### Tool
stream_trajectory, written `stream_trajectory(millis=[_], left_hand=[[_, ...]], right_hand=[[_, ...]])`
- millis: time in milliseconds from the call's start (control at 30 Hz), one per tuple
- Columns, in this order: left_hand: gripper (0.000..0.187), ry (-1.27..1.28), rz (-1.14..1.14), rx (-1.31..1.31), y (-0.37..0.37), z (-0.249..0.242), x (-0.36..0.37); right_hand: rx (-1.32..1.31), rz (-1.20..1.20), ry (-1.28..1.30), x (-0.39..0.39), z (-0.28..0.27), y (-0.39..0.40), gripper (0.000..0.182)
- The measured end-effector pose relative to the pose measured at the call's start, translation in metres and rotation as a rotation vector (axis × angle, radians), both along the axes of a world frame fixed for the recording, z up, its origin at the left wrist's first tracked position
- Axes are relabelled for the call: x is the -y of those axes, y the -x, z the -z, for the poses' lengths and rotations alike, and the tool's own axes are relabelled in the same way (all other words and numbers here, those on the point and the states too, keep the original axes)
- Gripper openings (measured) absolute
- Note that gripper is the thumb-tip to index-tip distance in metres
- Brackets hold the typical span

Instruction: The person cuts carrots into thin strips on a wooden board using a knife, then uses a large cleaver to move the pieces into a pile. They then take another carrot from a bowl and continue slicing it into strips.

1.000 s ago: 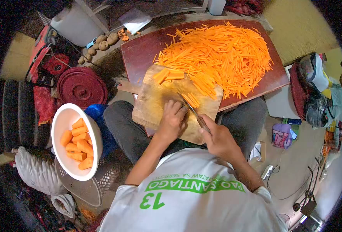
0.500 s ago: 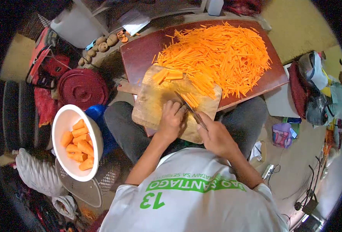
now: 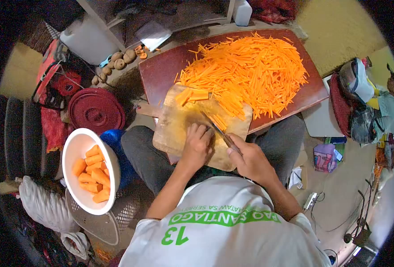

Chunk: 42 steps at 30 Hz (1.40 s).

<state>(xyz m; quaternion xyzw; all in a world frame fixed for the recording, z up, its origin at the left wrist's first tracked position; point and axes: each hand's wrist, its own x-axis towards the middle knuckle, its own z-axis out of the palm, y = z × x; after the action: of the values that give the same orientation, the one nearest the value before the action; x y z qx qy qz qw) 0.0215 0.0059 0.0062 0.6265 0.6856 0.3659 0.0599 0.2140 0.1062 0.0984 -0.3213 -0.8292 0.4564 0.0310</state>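
Two hands are at the board in my view. I see the right hand wrapped tightly around the knife, its blade slanting forward and left from the grip, beside cut strips. Left of it, the left hand has curled fingers; I cannot tell whether they pinch anything. Beyond the grip, shredded carrot is heaped on the table; well left, a bowl holds chunks.

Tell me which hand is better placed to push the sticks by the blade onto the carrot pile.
Probably the right hand: it holds the knife, whose blade lies beside the sticks, while the left hand is on the blade's other side.
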Motion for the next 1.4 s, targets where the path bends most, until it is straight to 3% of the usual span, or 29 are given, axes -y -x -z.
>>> stream_trajectory(millis=[133, 333, 533, 667, 833, 867, 967, 1133, 1400], left_hand=[[0.049, -0.031, -0.016, 0.003, -0.002, -0.005, 0.001], [0.029, -0.072, -0.091, 0.040, -0.002, 0.008, -0.001], [0.015, -0.268, -0.250, 0.147, 0.001, 0.013, -0.004], [0.019, -0.168, -0.200, 0.097, 0.009, 0.007, -0.001], [0.034, -0.042, -0.169, -0.133, 0.033, -0.019, -0.020], [0.057, 0.084, -0.177, -0.114, 0.041, -0.016, -0.022], [0.045, -0.062, -0.240, -0.281, 0.060, -0.028, -0.046], [0.052, 0.027, -0.103, -0.319, 0.081, -0.029, -0.067], [0.053, 0.104, 0.009, -0.322, 0.095, -0.026, -0.088]], right_hand=[[-0.189, 0.118, 0.021, -0.004, -0.003, -0.012, 0.038], [-0.107, 0.089, 0.158, 0.000, -0.018, -0.029, 0.038], [-0.055, 0.057, 0.198, 0.005, 0.004, -0.026, 0.046], [-0.146, 0.068, 0.044, -0.011, 0.025, -0.031, 0.044], [-0.151, 0.175, 0.053, -0.043, 0.014, -0.028, 0.043], [-0.196, 0.184, 0.014, -0.048, 0.018, -0.027, 0.044], [-0.268, 0.209, -0.024, -0.054, 0.025, -0.029, 0.045], [-0.256, 0.203, 0.059, -0.046, 0.003, -0.031, 0.047], [-0.219, 0.069, 0.176, -0.027, 0.018, -0.039, 0.049]])
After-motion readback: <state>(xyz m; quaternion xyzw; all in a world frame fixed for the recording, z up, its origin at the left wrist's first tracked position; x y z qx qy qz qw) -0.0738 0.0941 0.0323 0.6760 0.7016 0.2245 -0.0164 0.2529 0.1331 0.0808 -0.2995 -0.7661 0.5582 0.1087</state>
